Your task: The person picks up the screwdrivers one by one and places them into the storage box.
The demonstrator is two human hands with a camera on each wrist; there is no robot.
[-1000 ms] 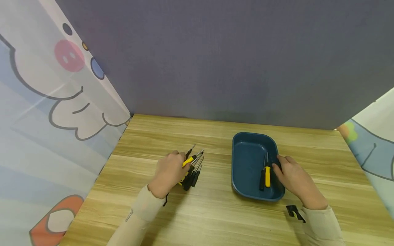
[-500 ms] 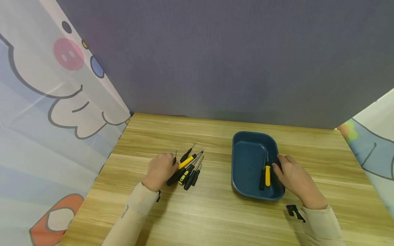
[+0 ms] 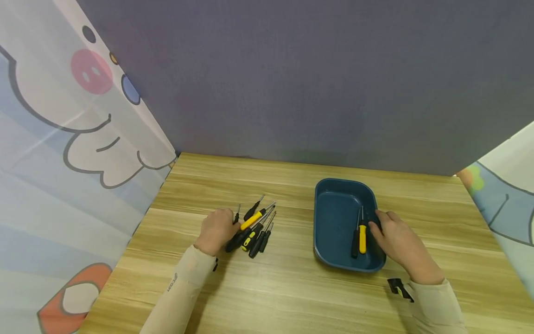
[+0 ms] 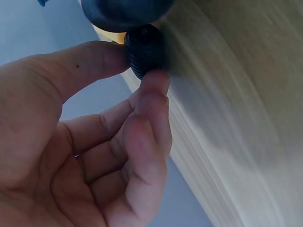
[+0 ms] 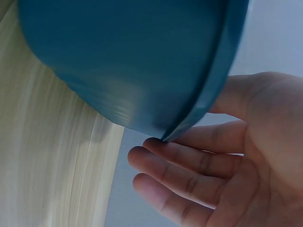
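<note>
My left hand point(image 3: 217, 228) is at the left side of a pile of screwdrivers on the table. In the left wrist view its thumb and fingertips pinch the ridged black handle of a screwdriver point(image 4: 144, 49), whose shaft points away from me in the head view. Beside it lie a yellow-handled screwdriver point(image 3: 251, 220), a black-and-yellow screwdriver point(image 3: 250, 240) and several black ones. My right hand point(image 3: 399, 241) grips the right rim of a dark blue tray point(image 3: 315, 222), thumb over the edge and fingers outside. Inside the tray lie a black screwdriver point(image 3: 355, 243) and a yellow-handled screwdriver point(image 3: 362, 239), side by side.
The wood-grain table point(image 3: 283, 297) ends at a grey panel point(image 3: 292, 93) along the back. Printed cartoon cloth point(image 3: 41, 162) hangs at the left side, with more at the right. A small black strap piece point(image 3: 398, 288) shows by the right sleeve.
My left hand drew back to the left from over the pile, uncovering several handles, then settled at the small black screwdriver. The right hand and tray stayed put.
</note>
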